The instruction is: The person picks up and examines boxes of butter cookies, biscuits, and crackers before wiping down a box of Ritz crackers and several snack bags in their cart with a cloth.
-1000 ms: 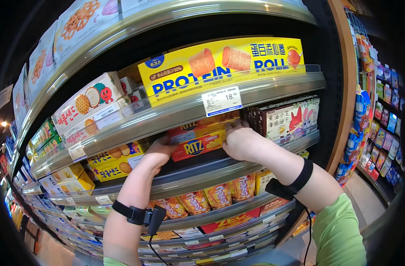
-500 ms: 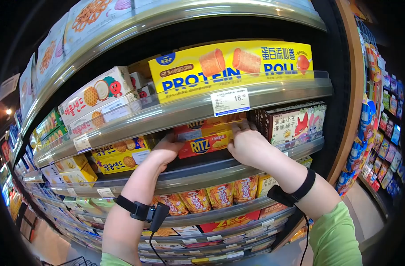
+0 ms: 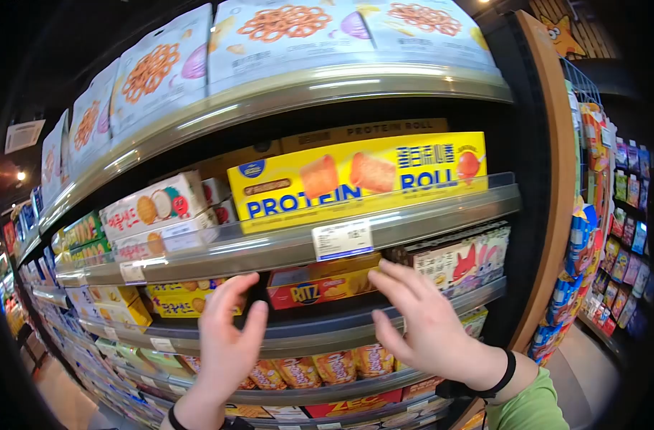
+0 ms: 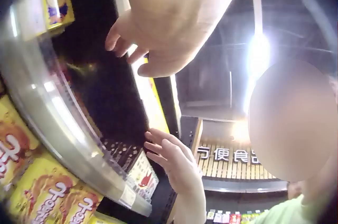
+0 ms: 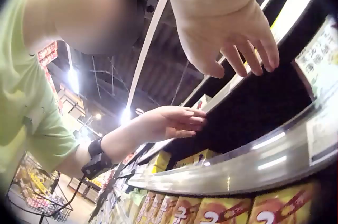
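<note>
A red and yellow Ritz cheese cracker box (image 3: 320, 289) lies on the middle shelf, set back under the shelf above. My left hand (image 3: 230, 333) is held in front of that shelf, left of the box, with thumb and fingers spread and nothing between them. On the other side, my right hand (image 3: 431, 326) is also spread and holds nothing; its fingertips overlap the box's right end in the head view. In the left wrist view, the fingers of my right hand (image 4: 177, 163) are loosely extended before the shelf opening.
A yellow Protein Roll box (image 3: 356, 179) stands on the shelf above, behind a clear lip with a price tag (image 3: 341, 239). Dark biscuit boxes (image 3: 456, 261) sit right of the crackers, yellow biscuit boxes (image 3: 180, 301) to the left. Snack bags (image 3: 334, 367) line the shelf below.
Both hands have come off the ends of the Ritz box and drawn back toward me, fingers opening. The box stays on the shelf. The head view has tilted upward.
</note>
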{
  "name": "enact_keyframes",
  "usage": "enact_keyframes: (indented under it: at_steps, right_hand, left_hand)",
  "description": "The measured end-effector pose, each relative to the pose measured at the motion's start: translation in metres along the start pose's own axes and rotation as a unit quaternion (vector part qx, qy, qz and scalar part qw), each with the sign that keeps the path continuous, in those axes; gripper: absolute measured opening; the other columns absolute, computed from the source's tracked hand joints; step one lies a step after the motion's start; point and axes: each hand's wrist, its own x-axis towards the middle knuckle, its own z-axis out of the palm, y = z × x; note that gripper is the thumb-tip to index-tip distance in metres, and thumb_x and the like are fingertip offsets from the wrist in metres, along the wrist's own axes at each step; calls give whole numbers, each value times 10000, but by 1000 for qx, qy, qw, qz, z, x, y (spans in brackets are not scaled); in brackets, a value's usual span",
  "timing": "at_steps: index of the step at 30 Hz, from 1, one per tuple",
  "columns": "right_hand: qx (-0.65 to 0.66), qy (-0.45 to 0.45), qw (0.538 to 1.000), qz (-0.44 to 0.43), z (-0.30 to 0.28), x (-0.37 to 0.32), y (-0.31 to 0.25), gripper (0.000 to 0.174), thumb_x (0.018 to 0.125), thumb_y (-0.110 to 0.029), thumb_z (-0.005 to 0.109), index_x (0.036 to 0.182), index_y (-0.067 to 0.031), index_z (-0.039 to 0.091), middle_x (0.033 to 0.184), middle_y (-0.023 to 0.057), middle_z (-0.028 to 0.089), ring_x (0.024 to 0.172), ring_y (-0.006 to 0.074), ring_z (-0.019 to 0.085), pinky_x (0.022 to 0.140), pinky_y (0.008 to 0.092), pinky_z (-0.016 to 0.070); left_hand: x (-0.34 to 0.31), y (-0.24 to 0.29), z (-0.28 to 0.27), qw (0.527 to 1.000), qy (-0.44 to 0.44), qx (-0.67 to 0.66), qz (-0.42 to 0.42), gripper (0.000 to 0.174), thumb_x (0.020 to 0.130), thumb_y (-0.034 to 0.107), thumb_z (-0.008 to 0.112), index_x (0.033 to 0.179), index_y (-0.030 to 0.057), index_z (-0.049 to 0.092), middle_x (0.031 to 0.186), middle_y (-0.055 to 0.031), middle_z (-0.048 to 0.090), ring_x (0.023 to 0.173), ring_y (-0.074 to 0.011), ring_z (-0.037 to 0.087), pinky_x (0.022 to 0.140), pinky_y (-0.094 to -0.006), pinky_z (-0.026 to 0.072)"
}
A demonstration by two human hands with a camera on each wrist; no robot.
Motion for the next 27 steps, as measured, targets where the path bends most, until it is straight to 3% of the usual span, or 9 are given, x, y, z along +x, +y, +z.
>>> enact_keyframes:
  at_steps: [1,3,6,9,13,16,19,22,27]
  right_hand:
    - [-4,26,1000,2,-11,3,5,451,793,-116,636,1200,38,521,1191,246,528,1100,398,519,960,435,430]
    - [-39,121,992,-22,-35,10,22,429,770,-51,625,1181,23,524,1151,220,541,1073,378,527,932,425,430]
    - [-77,205,976,11,-69,18,54,397,787,-30,584,1175,25,517,1118,206,546,1046,357,536,921,413,423]
    - [-106,252,960,60,-87,32,84,379,838,-52,546,1202,36,487,1108,213,546,1053,361,544,911,408,431]
    - [-122,237,956,125,-89,51,120,436,901,-200,555,1249,45,462,1116,268,586,1036,385,581,904,422,453]
    - [-118,166,962,181,-90,60,123,476,930,-262,505,1287,47,445,1010,265,632,979,396,599,902,439,448]
    - [-128,142,964,182,-93,66,125,473,937,-274,477,1276,55,453,948,244,652,936,387,612,928,457,419]
    - [-127,123,964,200,-94,71,127,460,937,-272,463,1252,64,473,914,228,662,877,380,620,946,477,388]
    - [-133,132,967,174,-92,71,144,436,930,-258,462,1219,66,501,915,240,654,845,385,607,924,476,395]
  left_hand:
    - [6,15,1,994,23,-92,-49,282,871,42,603,1150,1,588,1108,-75,621,1053,-138,572,869,-251,451]
    - [20,11,-1,986,47,-124,-106,133,862,69,622,977,6,642,874,-27,652,798,-89,583,674,-229,435]
    - [38,16,-10,989,131,-44,-57,81,892,72,602,856,2,620,660,50,532,610,-8,417,542,-169,326]
    - [68,24,-11,982,180,15,58,209,912,112,569,1082,-10,570,902,-80,608,820,-124,569,745,-267,463]
    - [115,6,15,989,135,57,-31,588,930,268,566,1408,13,337,1178,-226,582,1067,-253,579,947,-338,428]
    - [125,28,16,980,67,148,-116,707,926,418,522,1405,-48,293,1248,-316,522,1188,-387,520,965,-373,415]
    - [125,48,19,964,47,191,-182,668,920,378,527,1379,-63,324,1223,-324,531,1178,-408,519,958,-398,421]
    - [123,27,21,973,96,191,-85,648,914,336,541,1377,-67,331,1233,-316,529,1158,-413,533,962,-417,420]
    - [109,28,15,977,111,171,-57,622,924,303,525,1391,-52,317,1181,-296,519,1141,-412,506,981,-434,392]
